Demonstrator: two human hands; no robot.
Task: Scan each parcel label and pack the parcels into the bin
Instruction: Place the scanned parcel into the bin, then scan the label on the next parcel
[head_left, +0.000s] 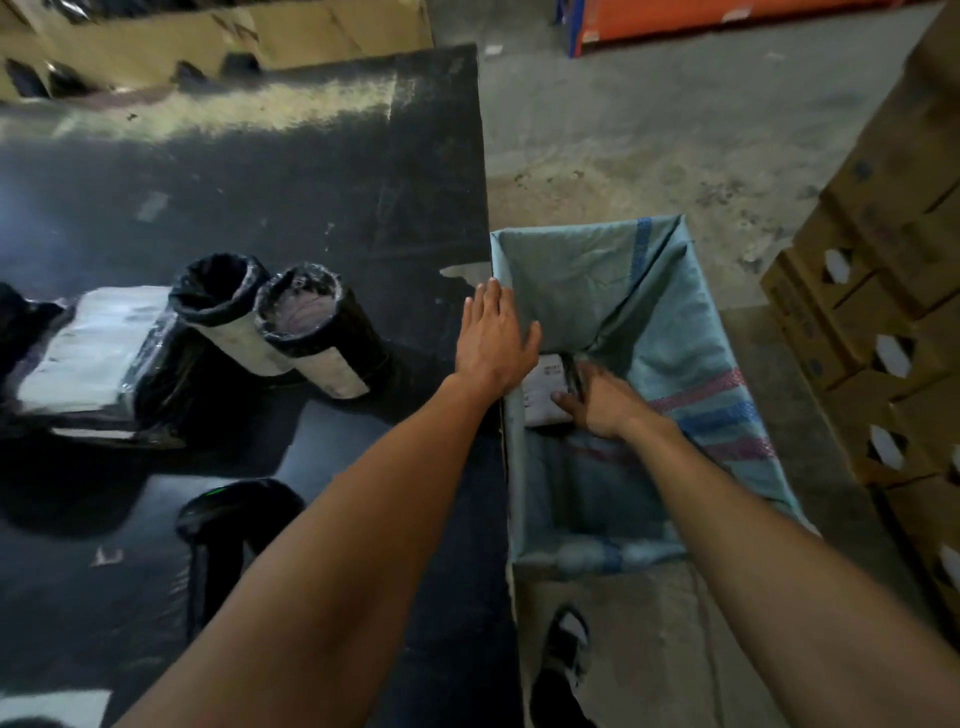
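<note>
The bin (675, 322) is a box lined with a green woven sack, standing to the right of the black table (260, 208). My right hand (602, 400) reaches down into it and grips a dark parcel with a white label (545, 395). Over the bin's left rim hovers my left hand (496, 338), flat, fingers spread, holding nothing. Two black cylindrical parcels (291, 322) with white labels lie side by side on the table. A flat black parcel with a large white label (93, 358) lies at the table's left. A black handheld scanner (228, 519) rests on the table near me.
Stacked cardboard boxes (883, 291) stand close on the right of the bin. More cardboard (208, 36) lies beyond the table's far edge. An orange and blue rack (675, 21) is at the back. My shoe (569, 649) stands on the concrete floor below the bin.
</note>
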